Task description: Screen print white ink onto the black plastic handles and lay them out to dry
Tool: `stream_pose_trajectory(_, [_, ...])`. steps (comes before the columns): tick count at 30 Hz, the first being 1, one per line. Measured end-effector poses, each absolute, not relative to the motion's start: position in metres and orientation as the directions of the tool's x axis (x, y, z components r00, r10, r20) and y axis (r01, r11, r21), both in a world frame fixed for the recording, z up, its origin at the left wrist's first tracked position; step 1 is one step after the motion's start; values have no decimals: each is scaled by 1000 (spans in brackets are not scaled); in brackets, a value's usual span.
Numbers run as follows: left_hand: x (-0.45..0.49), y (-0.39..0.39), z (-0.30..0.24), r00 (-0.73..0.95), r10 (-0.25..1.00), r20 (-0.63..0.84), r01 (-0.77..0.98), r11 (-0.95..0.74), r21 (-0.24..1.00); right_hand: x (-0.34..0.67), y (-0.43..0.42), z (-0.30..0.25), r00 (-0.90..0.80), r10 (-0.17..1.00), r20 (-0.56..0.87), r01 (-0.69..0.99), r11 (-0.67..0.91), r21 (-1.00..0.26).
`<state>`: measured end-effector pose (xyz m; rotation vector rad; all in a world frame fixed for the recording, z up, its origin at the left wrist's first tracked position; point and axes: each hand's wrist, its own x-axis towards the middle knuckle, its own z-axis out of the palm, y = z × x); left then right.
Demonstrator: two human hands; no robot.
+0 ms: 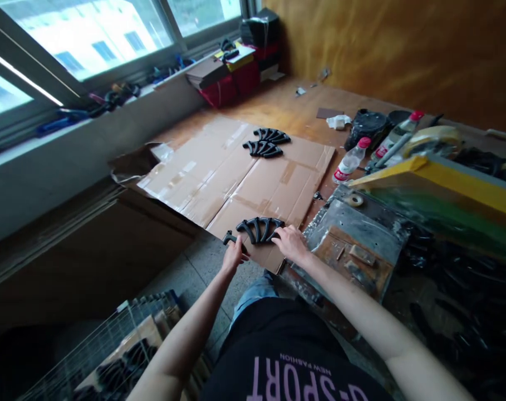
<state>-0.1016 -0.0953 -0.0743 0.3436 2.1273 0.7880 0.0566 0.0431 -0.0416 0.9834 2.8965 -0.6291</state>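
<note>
My left hand (pixel 235 254) is closed around a curved black handle-like part (pixel 229 238) near the front edge of a flattened cardboard sheet (pixel 273 195). Just right of it lies a row of similar black curved parts (pixel 259 230), fanned side by side on the cardboard. My right hand (pixel 290 242) has its fingers on the right end of that row; the fingertips partly cover the last part. Farther back on the sheet rest two more fanned groups of the same parts, a rear group (pixel 273 135) and a nearer group (pixel 263 149).
Right of the cardboard stand plastic bottles with red caps (pixel 348 161), a black container (pixel 366 128) and a metal plate (pixel 378 228) with a tape roll (pixel 354 200). Red boxes (pixel 231 83) sit by the window. A wire basket (pixel 123 345) of black parts is at lower left.
</note>
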Motion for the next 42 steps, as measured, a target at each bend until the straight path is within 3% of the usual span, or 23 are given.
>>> stream_pose_trajectory(5, [-138, -82, -104, -568, 501, -653, 187, 851, 490, 21, 45, -70, -732, 583, -352, 678, 672, -298])
stream_pose_trajectory(15, [-213, -9, -93, -541, 584, -605, 505, 801, 322, 4, 48, -77, -711, 619, -335, 702, 599, -385])
stream_pose_trajectory(19, [-178, -34, -83, -617, 721, -314, 653, 692, 306, 7, 48, -76, -704, 629, -329, 709, 595, -379])
stream_pose_trajectory(22, [-140, -45, -90, -490, 867, -95, 789, 487, 376, 9, 48, -76, -718, 619, -318, 694, 611, -379])
stream_pose_trajectory(27, [-116, -35, -119, -440, 896, -65, 820, 430, 377, 10, 46, -81, -736, 614, -284, 673, 623, -398])
stream_pose_trajectory(32, [-165, -6, -123, -342, 938, -56, 854, 335, 397, 9, 41, -87, -715, 641, -277, 695, 613, -375])
stream_pose_trajectory(38, [-269, 105, -108, -322, 947, 16, 890, 297, 346, 8, 36, -98, -703, 640, -310, 708, 593, -384])
stream_pose_trajectory(42, [-309, 171, -104, -371, 926, -66, 880, 373, 294, 5, 38, -104, -693, 661, -287, 718, 600, -353])
